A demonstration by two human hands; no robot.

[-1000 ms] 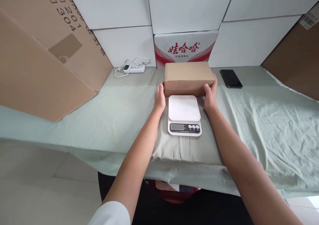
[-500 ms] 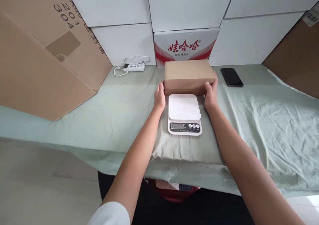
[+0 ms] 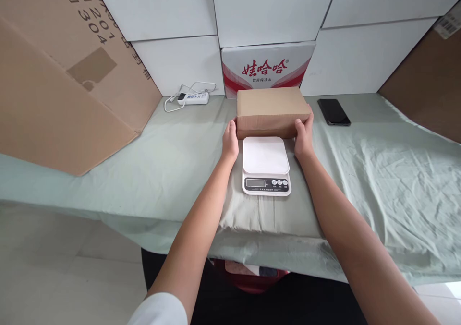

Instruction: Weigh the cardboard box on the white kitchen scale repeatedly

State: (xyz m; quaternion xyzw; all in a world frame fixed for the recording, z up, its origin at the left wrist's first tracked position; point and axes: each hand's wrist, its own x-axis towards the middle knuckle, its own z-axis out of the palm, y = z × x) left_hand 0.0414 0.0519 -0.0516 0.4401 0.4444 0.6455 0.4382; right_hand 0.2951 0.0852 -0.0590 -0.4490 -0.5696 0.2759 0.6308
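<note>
A closed brown cardboard box (image 3: 271,108) is gripped at its two ends, just behind a white kitchen scale (image 3: 265,155). My left hand (image 3: 230,139) presses the box's left end, its thumb up along the near corner and the other fingers hidden round the side. At the opposite end my right hand (image 3: 304,135) has its thumb on the front face and its fingers wrapped round the right side. The scale lies between my forearms; its platform is bare and its display looks blank.
On the green cloth (image 3: 173,171) lie a black phone (image 3: 334,112) at the right and a white device with a cable (image 3: 193,98) at the left. A printed carton (image 3: 268,68) stands behind the box. Big cardboard sheets (image 3: 72,90) flank the table, with white boxes (image 3: 180,63) at the back.
</note>
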